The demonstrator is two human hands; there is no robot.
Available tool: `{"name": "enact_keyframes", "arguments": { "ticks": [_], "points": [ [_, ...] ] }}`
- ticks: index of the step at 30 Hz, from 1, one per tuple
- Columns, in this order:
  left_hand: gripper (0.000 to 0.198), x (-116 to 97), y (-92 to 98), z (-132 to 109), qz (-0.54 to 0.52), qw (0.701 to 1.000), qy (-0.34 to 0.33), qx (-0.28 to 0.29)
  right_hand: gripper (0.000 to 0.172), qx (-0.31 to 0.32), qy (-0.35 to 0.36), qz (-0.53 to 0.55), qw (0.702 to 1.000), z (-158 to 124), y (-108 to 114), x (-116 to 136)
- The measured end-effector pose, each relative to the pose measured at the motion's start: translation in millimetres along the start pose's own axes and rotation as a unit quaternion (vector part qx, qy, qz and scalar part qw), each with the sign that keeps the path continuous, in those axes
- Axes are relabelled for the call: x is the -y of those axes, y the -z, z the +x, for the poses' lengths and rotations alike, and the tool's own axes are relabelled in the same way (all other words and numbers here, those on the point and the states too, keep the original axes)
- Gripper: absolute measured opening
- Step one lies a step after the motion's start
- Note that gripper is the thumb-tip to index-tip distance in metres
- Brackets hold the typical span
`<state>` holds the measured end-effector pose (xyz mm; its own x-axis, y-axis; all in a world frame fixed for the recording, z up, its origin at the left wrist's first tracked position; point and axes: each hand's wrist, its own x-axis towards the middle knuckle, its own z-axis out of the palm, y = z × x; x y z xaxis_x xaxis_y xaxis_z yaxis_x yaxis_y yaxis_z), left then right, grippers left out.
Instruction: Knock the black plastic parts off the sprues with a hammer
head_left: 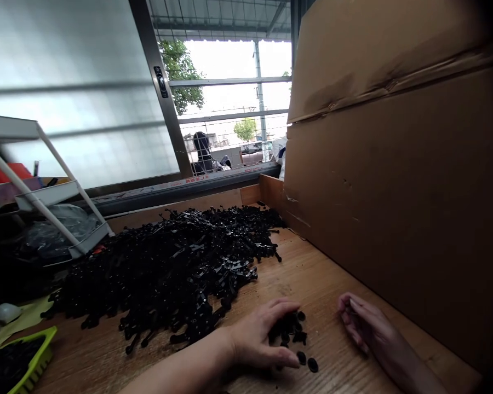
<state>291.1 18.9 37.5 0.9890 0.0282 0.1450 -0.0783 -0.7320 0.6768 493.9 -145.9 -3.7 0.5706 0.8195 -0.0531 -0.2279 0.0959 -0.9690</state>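
My left hand (267,334) rests low over the wooden table, thumb and fingers apart, curved around a small group of black round pieces (288,328). Some of these lie under its palm and are partly hidden. Two black discs (307,361) sit just past the thumb tip. To the right, apart from the pieces, my right hand (365,325) is held with its fingers curled in and the thumb against them. What it holds, if anything, is hidden. Beyond my left hand spreads a large heap of black plastic arm-like parts (176,257) with rounded ends.
A tall cardboard sheet (394,180) walls off the right side. At the lower left stands a yellow-green basket (45,355) with black parts inside. A white shelf rack (55,216) stands at the left. Behind the heap are a low wooden edge and a barred window.
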Motion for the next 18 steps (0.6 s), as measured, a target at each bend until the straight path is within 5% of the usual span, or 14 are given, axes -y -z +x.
{"name": "enact_keyframes", "arguments": {
  "ticks": [4,9,18],
  "points": [
    [0.118,4.6,11.0,-13.7,0.037,0.998,-0.003,0.046,0.033,0.003,-0.001,0.007,1.000,-1.1,0.5,0.6],
    [0.125,1.3,-3.8,-0.6,0.109,0.992,-0.036,0.055,0.032,0.008,-0.001,0.013,1.000,-0.4,2.7,-2.1],
    [0.058,-7.4,-28.8,29.9,0.177,0.976,-0.128,0.018,0.032,0.002,-0.001,0.018,1.000,-0.1,3.6,-4.4]
  ]
}}
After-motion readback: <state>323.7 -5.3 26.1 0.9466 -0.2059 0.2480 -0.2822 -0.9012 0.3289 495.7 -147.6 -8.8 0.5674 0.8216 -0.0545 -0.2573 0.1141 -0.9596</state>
